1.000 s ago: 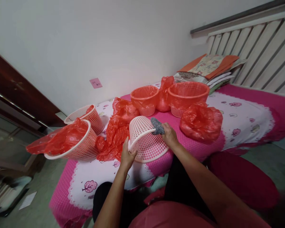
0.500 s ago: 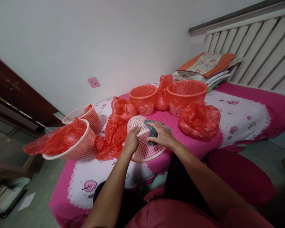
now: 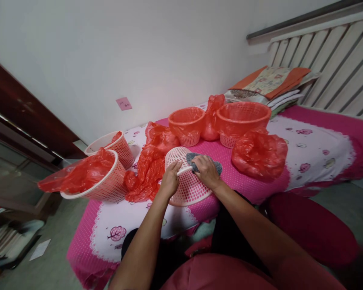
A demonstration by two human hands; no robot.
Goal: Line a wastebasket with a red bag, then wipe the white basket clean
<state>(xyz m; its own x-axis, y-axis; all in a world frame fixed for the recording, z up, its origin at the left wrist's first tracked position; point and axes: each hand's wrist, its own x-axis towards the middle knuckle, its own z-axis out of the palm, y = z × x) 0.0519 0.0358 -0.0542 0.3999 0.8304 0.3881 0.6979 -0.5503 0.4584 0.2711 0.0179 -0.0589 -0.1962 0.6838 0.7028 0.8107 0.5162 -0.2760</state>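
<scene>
A pale pink perforated plastic basket (image 3: 189, 189) lies tipped over on the bed in front of me, its base edge facing up. My left hand (image 3: 171, 179) grips that edge with its fingers closed. My right hand (image 3: 206, 171) is closed over a grey cloth (image 3: 217, 166), pressing it against the same edge on the right side. Crumpled red plastic bags (image 3: 145, 171) lie just left of the basket. A full-looking red bag (image 3: 258, 155) rests to the right.
Two red-lined baskets, one smaller (image 3: 186, 125) and one larger (image 3: 243, 121), stand behind, with a red bag (image 3: 213, 119) between them. More baskets (image 3: 111, 185) with red bags stand left. Folded bedding (image 3: 269, 82) lies near the radiator (image 3: 326, 68). A dark red stool (image 3: 310, 227) is right.
My right hand has drawn its fingers in around the cloth, having lain more spread over it before. My left hand keeps its grip. The view has shifted slightly.
</scene>
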